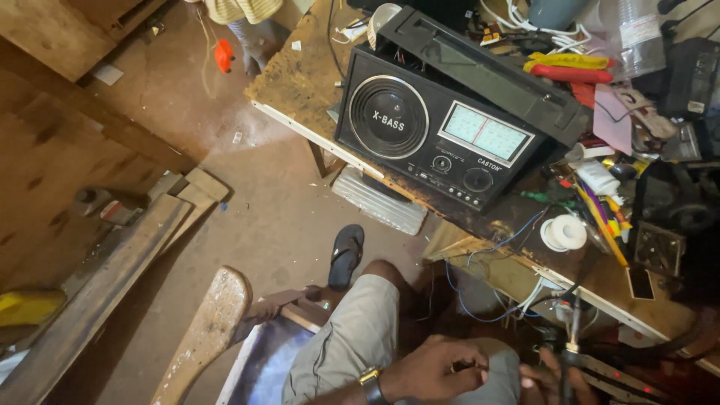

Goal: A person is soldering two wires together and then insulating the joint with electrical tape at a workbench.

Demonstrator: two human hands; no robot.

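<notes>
Hands low at near edge. Left hand (435, 367) pinches a small dark part over the lap; right hand (551, 379) wraps a soldering-type tool (571, 341). Black radio (450, 127) on tabletop (300, 82), back open, blue wires (480, 277) hanging loose; repair looks unfinished.

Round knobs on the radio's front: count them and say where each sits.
2. The smaller knob sits below the tuning dial's left end, the larger knob to its right. The small buttons nearby are too small to count.
</notes>
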